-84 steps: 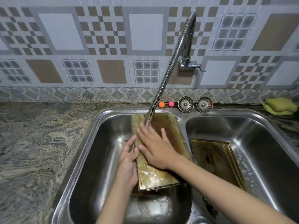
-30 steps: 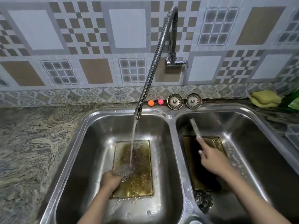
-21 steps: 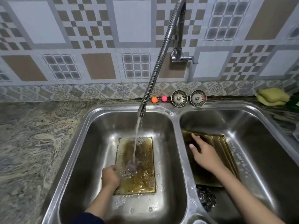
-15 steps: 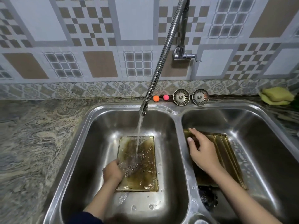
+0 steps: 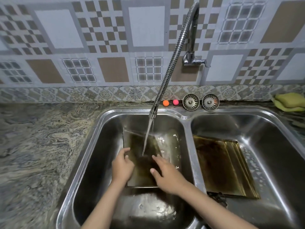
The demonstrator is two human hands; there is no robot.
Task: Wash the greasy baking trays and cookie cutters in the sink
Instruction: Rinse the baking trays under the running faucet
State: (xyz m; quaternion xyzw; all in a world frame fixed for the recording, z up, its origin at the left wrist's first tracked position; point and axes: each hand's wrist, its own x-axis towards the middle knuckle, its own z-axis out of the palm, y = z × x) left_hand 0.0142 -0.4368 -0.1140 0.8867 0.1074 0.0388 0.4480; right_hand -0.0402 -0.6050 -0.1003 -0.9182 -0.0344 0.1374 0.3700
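Note:
A greasy brown baking tray is tilted up in the left basin of the steel sink, under the running water. My left hand grips its left edge. My right hand lies flat on its face with fingers spread. A stack of greasy gold trays leans in the right basin. No cookie cutters are visible.
The flexible faucet pours into the left basin. Two orange and pink balls and two metal strainers sit on the back ledge. Yellow sponges lie at far right. A dark scrubber sits below the stacked trays. Granite counter spreads left.
My right hand left the trays in the right basin and moved onto the tray in the left basin. That tray, which lay flat, is now tilted up under the water.

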